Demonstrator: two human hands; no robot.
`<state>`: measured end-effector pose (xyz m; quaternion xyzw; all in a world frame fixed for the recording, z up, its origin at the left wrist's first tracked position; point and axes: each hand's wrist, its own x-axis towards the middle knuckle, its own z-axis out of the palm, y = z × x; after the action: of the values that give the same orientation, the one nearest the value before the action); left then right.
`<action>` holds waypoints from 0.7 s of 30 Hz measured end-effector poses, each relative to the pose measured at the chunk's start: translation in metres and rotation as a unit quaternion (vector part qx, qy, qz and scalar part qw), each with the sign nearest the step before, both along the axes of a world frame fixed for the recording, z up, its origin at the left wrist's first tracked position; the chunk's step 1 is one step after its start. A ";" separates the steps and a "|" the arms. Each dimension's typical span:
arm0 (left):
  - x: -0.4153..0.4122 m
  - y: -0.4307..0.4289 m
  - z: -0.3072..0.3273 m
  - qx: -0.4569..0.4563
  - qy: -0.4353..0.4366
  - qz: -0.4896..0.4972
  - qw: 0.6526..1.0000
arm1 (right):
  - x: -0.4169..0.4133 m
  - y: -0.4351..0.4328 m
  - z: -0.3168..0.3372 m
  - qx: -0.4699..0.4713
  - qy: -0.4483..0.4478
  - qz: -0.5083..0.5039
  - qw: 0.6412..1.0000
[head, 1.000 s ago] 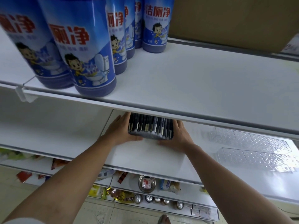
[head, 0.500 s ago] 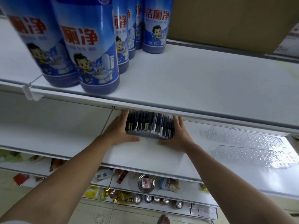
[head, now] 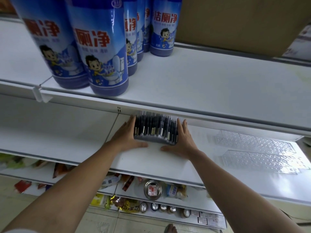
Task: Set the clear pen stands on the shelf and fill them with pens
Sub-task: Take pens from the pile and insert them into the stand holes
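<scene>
The shelf (head: pixel 80 137) is smooth, matt white, seemingly painted metal. The stands (head: pixel 249 142) are clear, glossy plastic, and the pens (head: pixel 154 128) look like dark plastic. The bottles (head: pixel 104 47) wear shiny printed film; the box (head: pixel 235 19) is matt brown cardboard.

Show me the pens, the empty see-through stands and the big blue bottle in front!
pens (head: pixel 155 130): head view, middle of the dark barrels.
empty clear stands (head: pixel 262 159): head view, top of the nearer one.
front blue bottle (head: pixel 101 47): head view, middle of its label.
</scene>
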<state>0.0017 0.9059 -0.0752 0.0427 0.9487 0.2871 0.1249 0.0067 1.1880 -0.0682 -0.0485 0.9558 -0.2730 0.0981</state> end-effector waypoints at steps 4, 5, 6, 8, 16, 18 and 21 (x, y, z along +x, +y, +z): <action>0.002 -0.001 0.000 0.007 0.012 0.001 1.000 | 0.000 0.006 -0.003 -0.021 -0.006 -0.012 1.000; 0.002 -0.001 0.000 0.006 0.012 0.002 1.000 | 0.001 0.007 -0.004 -0.022 -0.006 -0.013 1.000; 0.003 -0.001 0.000 0.006 0.012 0.002 1.000 | 0.001 0.008 -0.004 -0.022 -0.006 -0.011 1.000; 0.003 0.000 0.000 0.012 0.007 0.005 1.000 | 0.002 0.011 -0.005 -0.021 -0.004 -0.007 1.000; 0.007 -0.012 0.011 -0.038 0.139 -0.040 0.989 | 0.016 0.027 0.009 0.023 0.057 0.039 0.997; 0.007 -0.012 0.019 -0.055 0.191 -0.060 0.978 | 0.021 0.029 0.022 0.039 0.094 0.061 0.993; 0.011 -0.001 0.034 -0.084 0.237 -0.096 0.963 | 0.030 0.031 0.042 0.073 0.130 0.075 0.986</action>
<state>0.0123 0.9052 -0.0408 0.1902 0.9633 0.1743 -0.0736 0.0371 1.2193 -0.0262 -0.1473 0.9716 -0.1854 -0.0034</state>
